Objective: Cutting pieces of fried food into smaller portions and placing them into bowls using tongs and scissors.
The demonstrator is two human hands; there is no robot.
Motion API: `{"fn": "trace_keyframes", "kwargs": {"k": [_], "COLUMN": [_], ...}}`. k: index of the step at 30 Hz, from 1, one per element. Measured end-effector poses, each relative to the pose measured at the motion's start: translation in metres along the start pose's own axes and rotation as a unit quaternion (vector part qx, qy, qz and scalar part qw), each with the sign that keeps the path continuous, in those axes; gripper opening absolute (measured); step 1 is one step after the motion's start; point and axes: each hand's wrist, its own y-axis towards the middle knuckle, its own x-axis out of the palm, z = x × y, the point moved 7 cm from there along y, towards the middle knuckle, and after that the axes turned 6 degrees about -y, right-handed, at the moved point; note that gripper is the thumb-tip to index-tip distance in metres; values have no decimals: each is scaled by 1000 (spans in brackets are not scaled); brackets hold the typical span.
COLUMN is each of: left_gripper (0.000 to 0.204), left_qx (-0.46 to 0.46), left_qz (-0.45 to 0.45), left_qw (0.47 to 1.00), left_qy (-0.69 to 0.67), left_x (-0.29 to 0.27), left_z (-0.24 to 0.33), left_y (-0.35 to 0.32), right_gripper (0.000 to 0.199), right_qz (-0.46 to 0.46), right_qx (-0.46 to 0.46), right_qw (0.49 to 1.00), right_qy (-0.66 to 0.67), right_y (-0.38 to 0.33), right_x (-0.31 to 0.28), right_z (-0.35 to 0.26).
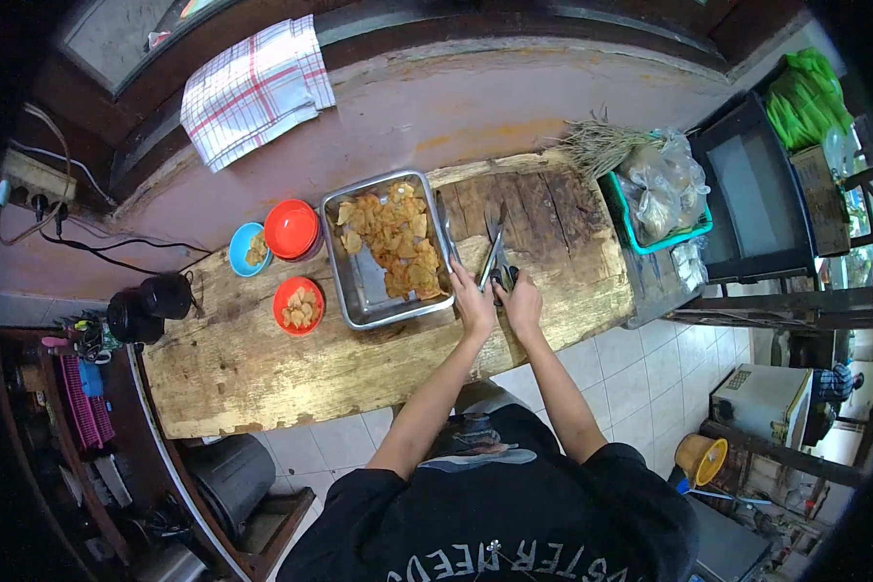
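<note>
My right hand (522,303) is closed round the black handles of a pair of scissors (496,244), whose metal blades point away from me over the wooden table. Close beside it, my left hand (473,307) has its fingers bent by the tray's right edge, next to a slim metal utensil (445,218); what they grip is hard to make out. The rectangular metal tray (346,308) holds many brownish-yellow chips (398,228), piled mostly at its far and right sides. Left of the tray, an orange-red bowl (285,319) and a blue bowl (242,264) each contain some chips.
Stacked red bowls (291,229) stand at the tray's far left. A green basket (640,242) with plastic bags and dried stalks sits at the right end of the worn wooden table (262,388). A checked cloth (257,92) hangs behind. Black cables run along the left wall.
</note>
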Motion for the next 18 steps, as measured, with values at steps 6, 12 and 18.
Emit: {"fn": "trace_keyframes", "kwargs": {"k": [6, 12, 18], "left_gripper": [74, 71, 54], "left_qx": [-63, -70, 3], "left_qz": [-43, -42, -80], "left_qw": [991, 990, 995], "left_qy": [112, 111, 57], "left_x": [22, 27, 11], "left_z": [-3, -20, -21], "left_y": [0, -1, -6], "right_gripper": [32, 24, 19], "right_qz": [54, 26, 69], "right_qx": [-42, -39, -41], "right_qw": [997, 999, 997], "right_qy": [-19, -5, 5], "right_y": [9, 16, 8], "right_x": [-8, -14, -25], "right_z": [2, -4, -25]}}
